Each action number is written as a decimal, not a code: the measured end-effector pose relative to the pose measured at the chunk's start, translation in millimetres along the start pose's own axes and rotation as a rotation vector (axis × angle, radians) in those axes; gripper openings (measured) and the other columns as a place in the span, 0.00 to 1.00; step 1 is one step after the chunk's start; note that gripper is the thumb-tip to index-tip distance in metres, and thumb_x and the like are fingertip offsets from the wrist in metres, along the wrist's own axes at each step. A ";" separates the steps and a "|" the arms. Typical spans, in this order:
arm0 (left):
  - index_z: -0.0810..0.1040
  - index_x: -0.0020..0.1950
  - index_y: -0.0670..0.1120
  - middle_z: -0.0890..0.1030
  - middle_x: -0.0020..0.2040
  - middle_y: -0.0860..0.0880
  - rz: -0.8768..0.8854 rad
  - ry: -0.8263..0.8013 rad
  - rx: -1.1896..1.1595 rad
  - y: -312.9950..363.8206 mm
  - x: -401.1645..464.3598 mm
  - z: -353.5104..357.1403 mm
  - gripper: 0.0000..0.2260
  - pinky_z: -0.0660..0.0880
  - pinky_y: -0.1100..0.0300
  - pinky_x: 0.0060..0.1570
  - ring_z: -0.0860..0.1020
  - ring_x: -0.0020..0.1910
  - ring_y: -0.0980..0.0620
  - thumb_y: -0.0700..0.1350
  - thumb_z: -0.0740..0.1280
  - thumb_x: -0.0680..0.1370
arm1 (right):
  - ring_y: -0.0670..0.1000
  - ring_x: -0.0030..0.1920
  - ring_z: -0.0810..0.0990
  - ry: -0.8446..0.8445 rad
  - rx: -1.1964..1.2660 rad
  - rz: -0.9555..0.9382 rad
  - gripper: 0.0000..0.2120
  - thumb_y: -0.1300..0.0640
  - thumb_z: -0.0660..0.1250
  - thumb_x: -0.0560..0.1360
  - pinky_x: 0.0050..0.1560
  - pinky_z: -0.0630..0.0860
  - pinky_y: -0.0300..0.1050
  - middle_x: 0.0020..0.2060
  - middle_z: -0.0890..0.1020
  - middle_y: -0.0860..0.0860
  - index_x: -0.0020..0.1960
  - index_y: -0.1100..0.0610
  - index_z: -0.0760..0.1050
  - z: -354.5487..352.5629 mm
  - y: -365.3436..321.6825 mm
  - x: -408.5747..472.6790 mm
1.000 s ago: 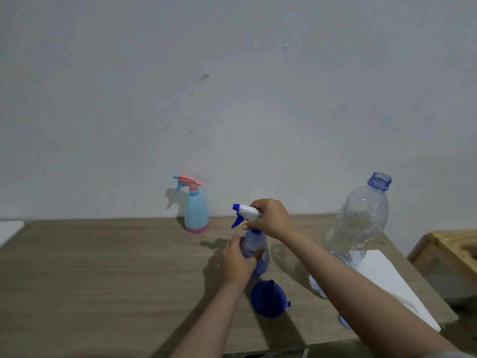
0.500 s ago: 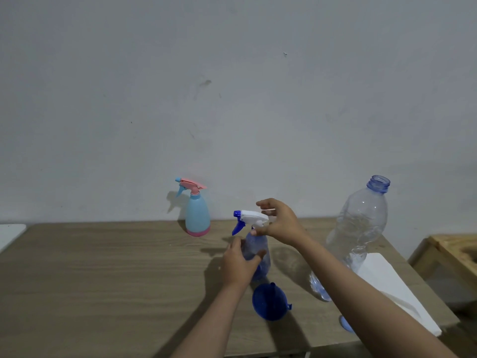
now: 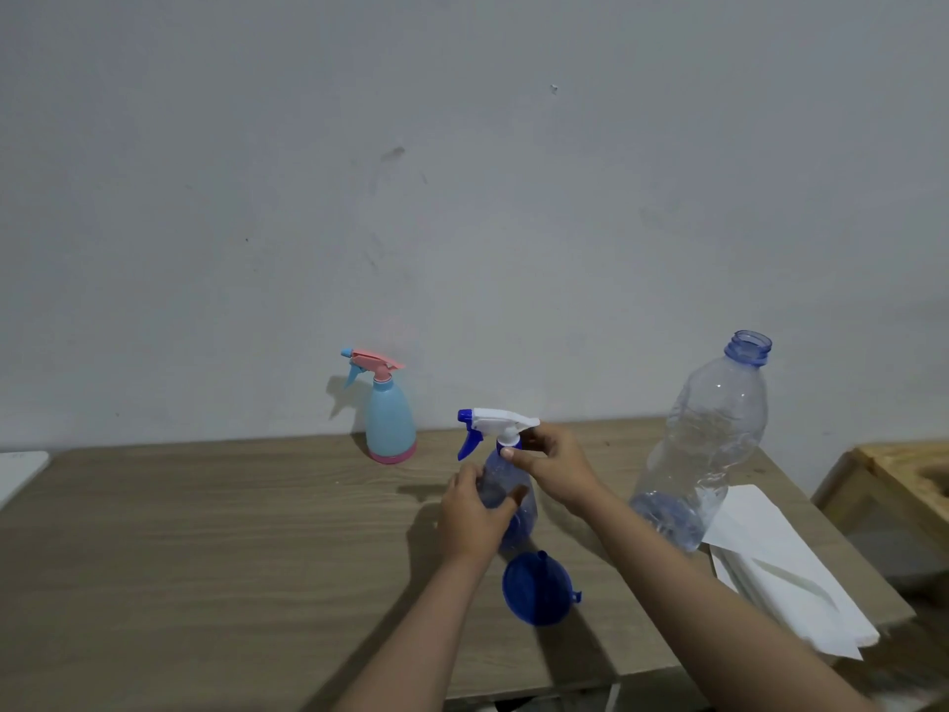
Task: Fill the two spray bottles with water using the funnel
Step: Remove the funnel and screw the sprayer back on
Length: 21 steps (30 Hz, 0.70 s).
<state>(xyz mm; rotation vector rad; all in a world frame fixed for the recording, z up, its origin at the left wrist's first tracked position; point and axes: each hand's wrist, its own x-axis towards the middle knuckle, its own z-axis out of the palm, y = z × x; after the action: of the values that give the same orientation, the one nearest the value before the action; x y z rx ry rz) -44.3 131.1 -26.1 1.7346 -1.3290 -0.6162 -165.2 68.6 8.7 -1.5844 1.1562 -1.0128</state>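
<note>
A clear blue spray bottle stands at the middle of the wooden table. My left hand wraps around its body. My right hand pinches the collar just under its white and blue trigger head. A blue funnel lies on the table just in front of this bottle. A light blue spray bottle with a pink trigger head stands near the wall, to the left. A large clear water bottle with no cap stands to the right, with some water at its bottom.
White folded paper or cloth lies at the table's right front corner. A wooden piece of furniture stands beyond the right edge. A white object shows at the far left edge. The wall is close behind the table.
My right hand has slid from on top of the trigger head down to the collar below it, so the white head now shows in full. My left hand has stayed on the bottle.
</note>
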 end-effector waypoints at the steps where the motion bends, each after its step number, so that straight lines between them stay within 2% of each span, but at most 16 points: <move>1: 0.75 0.52 0.50 0.78 0.48 0.55 -0.006 0.003 -0.012 -0.8 0.9 1.7 0.18 0.70 0.70 0.36 0.78 0.46 0.56 0.57 0.74 0.69 | 0.51 0.53 0.82 -0.014 0.005 -0.010 0.10 0.63 0.71 0.73 0.52 0.79 0.41 0.49 0.84 0.54 0.55 0.60 0.80 0.4 -0.8 -1.2; 4: 0.76 0.55 0.49 0.78 0.51 0.54 -0.017 0.009 -0.027 -2.2 1.4 3.8 0.21 0.75 0.65 0.43 0.78 0.51 0.54 0.57 0.75 0.69 | 0.47 0.50 0.82 -0.048 0.028 -0.029 0.08 0.64 0.66 0.77 0.50 0.78 0.36 0.49 0.84 0.54 0.55 0.59 0.79 0.7 -1.9 -4.1; 7: 0.75 0.55 0.49 0.78 0.51 0.55 -0.006 -0.007 0.008 -1.0 0.2 1.2 0.20 0.68 0.71 0.36 0.77 0.50 0.56 0.57 0.74 0.70 | 0.48 0.52 0.82 -0.035 0.052 -0.029 0.08 0.62 0.65 0.77 0.53 0.78 0.39 0.50 0.84 0.54 0.55 0.58 0.79 0.5 -1.7 -3.1; 11: 0.75 0.56 0.50 0.79 0.52 0.55 -0.012 0.018 0.041 -1.7 1.0 0.9 0.22 0.71 0.67 0.38 0.77 0.49 0.55 0.60 0.73 0.69 | 0.46 0.51 0.82 -0.041 -0.006 -0.042 0.08 0.62 0.68 0.76 0.50 0.78 0.35 0.49 0.84 0.52 0.54 0.57 0.80 1.0 -3.0 0.8; 14: 0.74 0.55 0.50 0.78 0.51 0.55 -0.015 0.011 0.025 -1.2 0.7 1.9 0.21 0.66 0.72 0.34 0.77 0.49 0.56 0.59 0.73 0.69 | 0.49 0.51 0.82 -0.027 0.049 -0.031 0.08 0.63 0.69 0.75 0.50 0.78 0.38 0.48 0.85 0.53 0.54 0.58 0.80 2.0 0.6 0.2; 17: 0.74 0.55 0.49 0.78 0.50 0.55 -0.024 0.007 0.024 0.4 0.0 1.1 0.20 0.64 0.73 0.32 0.76 0.47 0.58 0.58 0.73 0.70 | 0.52 0.51 0.83 0.022 0.127 -0.011 0.09 0.65 0.70 0.74 0.51 0.80 0.41 0.48 0.85 0.56 0.54 0.62 0.80 4.1 4.7 -2.7; 21: 0.74 0.49 0.49 0.79 0.46 0.53 -0.039 0.022 0.023 -2.0 0.6 2.7 0.18 0.63 0.71 0.30 0.76 0.42 0.57 0.58 0.74 0.69 | 0.48 0.41 0.81 0.103 0.178 0.000 0.13 0.67 0.77 0.66 0.40 0.78 0.38 0.39 0.82 0.53 0.47 0.64 0.77 7.3 5.9 -5.2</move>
<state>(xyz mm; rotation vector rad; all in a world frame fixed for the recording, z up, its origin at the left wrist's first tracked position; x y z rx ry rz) -45.2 129.8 -29.2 1.7847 -1.2949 -0.6045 -160.9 74.2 0.6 -1.4058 1.1015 -1.1754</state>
